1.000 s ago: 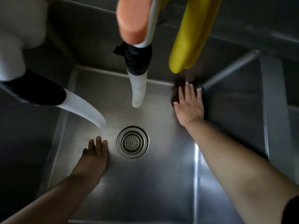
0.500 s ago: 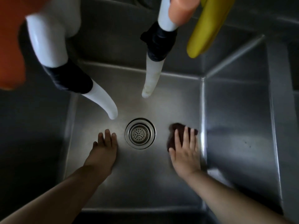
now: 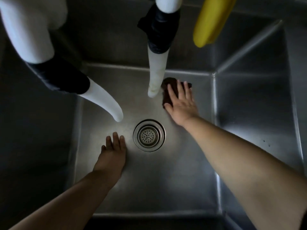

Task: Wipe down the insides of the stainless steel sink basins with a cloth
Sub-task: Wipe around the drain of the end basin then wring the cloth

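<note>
Head view: two white, black-banded hoses (image 3: 103,103) (image 3: 156,70) and a yellow object (image 3: 211,22) hanging across the upper frame above the sink basin (image 3: 166,188), drain (image 3: 149,135) at centre, left hand (image 3: 113,153) flat beside it, right hand (image 3: 181,103) pressing the dark cloth (image 3: 167,90) flat under straight fingers (image 3: 172,92) upper centre.

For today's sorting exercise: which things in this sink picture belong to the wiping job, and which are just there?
Part of the job:
dark cloth
right hand, pressing the cloth flat
sink basin
left hand, flat on the basin floor

Just there:
drain strainer
two white spouts
yellow hanging thing
</note>
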A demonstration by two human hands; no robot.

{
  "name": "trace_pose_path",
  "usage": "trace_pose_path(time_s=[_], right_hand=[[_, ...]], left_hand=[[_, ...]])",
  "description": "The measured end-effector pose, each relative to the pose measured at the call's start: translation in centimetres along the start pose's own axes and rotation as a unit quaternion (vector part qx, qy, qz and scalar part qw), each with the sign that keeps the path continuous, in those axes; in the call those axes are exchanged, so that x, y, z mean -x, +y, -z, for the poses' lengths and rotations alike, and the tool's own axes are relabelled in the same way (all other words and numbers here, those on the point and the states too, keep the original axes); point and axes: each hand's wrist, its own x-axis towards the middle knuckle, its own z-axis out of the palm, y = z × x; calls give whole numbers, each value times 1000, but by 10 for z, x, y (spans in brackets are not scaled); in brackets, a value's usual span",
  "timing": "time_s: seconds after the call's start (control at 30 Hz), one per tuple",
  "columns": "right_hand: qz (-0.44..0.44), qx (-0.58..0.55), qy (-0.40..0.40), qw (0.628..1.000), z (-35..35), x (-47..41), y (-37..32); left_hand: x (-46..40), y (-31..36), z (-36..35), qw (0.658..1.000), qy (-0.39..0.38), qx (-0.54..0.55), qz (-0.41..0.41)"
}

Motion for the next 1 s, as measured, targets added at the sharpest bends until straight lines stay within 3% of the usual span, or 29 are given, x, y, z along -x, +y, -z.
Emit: trace_pose_path(time_s=[0.17, 0.33, 0.47, 0.57, 0.7, 0.77, 1.0], right_hand=[[-75, 3, 1, 997, -14, 65, 34], [-85, 39, -20, 995, -35, 159, 7], [-3, 46, -51, 998, -46, 190, -35], [110, 39, -49, 992, -52, 199, -57], [264, 65, -44, 961, -55, 201, -41], [295, 76, -30, 952, -52, 191, -22], [43, 11, -15, 999, -21, 93, -1]], left_hand=[[2, -3, 0, 1000, 13, -9, -9], [6, -3, 4, 1000, 13, 7, -10], [6, -1, 5, 1000, 23, 12, -5], [7, -3, 3, 1000, 28, 1, -12], [6, -6, -1, 999, 32, 4, -18], [4, -6, -2, 999, 34, 4, -18], [-1, -10, -13, 998, 42, 29, -26]])
